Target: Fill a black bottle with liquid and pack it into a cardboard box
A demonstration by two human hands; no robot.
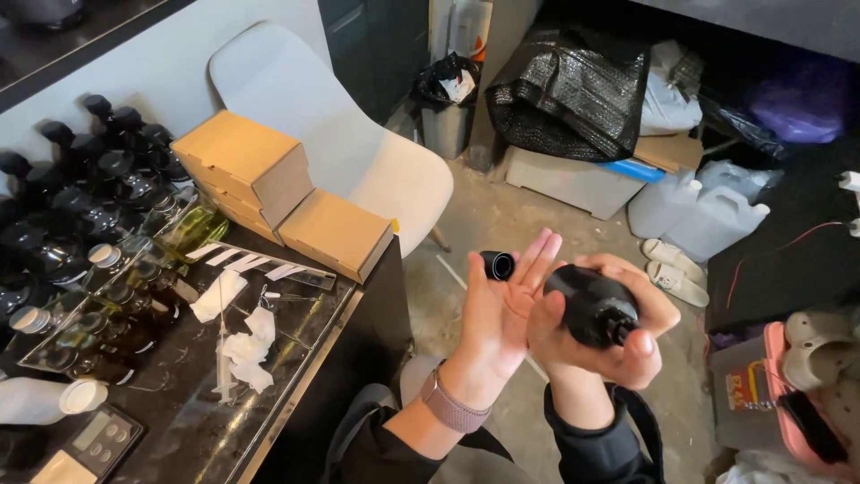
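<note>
Left hand (502,309) upright, fingers pinching black cap (497,264); right hand (609,336) clamped round black bottle (591,305).

Soft, even indoor light falls on my hands, which look sharp with only faint shadows. My black countertop (269,358) throws pale glare streaks. The far corner under the bench sits dim and murky, and straight lines bow near the frame's edges.
</note>
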